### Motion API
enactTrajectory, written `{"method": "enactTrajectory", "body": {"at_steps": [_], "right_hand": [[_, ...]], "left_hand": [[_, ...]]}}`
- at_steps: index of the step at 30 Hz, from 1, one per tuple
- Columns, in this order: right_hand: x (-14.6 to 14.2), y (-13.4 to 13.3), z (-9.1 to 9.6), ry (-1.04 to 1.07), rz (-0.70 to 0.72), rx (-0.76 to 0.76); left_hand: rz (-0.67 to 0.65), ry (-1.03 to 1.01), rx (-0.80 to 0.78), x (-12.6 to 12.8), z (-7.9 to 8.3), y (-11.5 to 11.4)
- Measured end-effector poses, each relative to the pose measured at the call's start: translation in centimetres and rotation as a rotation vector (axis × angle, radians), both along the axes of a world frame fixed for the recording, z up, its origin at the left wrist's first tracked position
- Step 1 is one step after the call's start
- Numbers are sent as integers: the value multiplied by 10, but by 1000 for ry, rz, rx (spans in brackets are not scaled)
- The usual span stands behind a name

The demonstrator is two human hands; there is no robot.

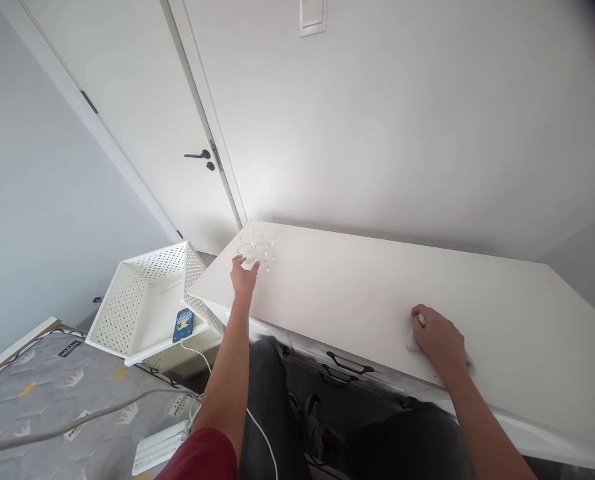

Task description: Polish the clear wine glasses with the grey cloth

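Several clear stemmed glasses stand close together at the far left end of the white cabinet top. My left hand has its thumb and fingers curled around the nearest glass of this group. Farther right, my right hand is closed and rests on the cabinet top. A pale cloth shows at its fingers and under it, though most of it is hidden by the hand.
A white perforated storage cart stands left of the cabinet, carrying a phone on a charging cable. A mattress with a white power strip lies at lower left. Black drawer handles stick out in front; a wall rises behind.
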State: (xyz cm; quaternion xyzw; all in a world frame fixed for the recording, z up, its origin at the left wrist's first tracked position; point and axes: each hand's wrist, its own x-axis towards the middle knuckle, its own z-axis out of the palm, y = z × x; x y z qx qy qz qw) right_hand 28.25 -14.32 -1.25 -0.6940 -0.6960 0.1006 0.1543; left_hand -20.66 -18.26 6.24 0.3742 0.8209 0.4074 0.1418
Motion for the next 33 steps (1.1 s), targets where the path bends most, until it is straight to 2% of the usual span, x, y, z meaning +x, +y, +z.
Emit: {"method": "enactTrajectory", "body": {"at_steps": [3,6,9,12,15,18,19,21,25,27,29,31,33], "right_hand": [[-1,-1,3,-12,-1,-18],[-2,-1,4,-19,-6,-29],[-3,-1,2,-8,-12,-27],[-2,-1,-1,26,-35,31],[0,-1,-3,147,36,111],[3,2,-3,311,280,98],[4,5,-4,359,339,99],[7,11,-5,452,358,151],[5,30,-9,641,186,255],[-3,41,-9,708,107,207],[-19,54,-8,814,88,159],[-42,69,-6,1010,44,155],[-66,85,-4,1296,-35,195]], "left_hand": [[66,-147,206,-1,-10,5],[33,-259,294,-1,-15,5],[55,-306,367,1,-14,-3],[66,-329,447,14,-10,-13],[-84,-483,522,41,-4,-17],[-282,-751,539,78,0,-11],[-351,-861,559,90,1,-7],[-453,-1054,620,111,0,5],[-606,-1261,659,139,-5,36],[-656,-1268,607,147,-10,55],[-694,-1222,543,152,-16,75],[-729,-1165,497,155,-23,96],[-762,-1111,482,157,-30,117]]}}
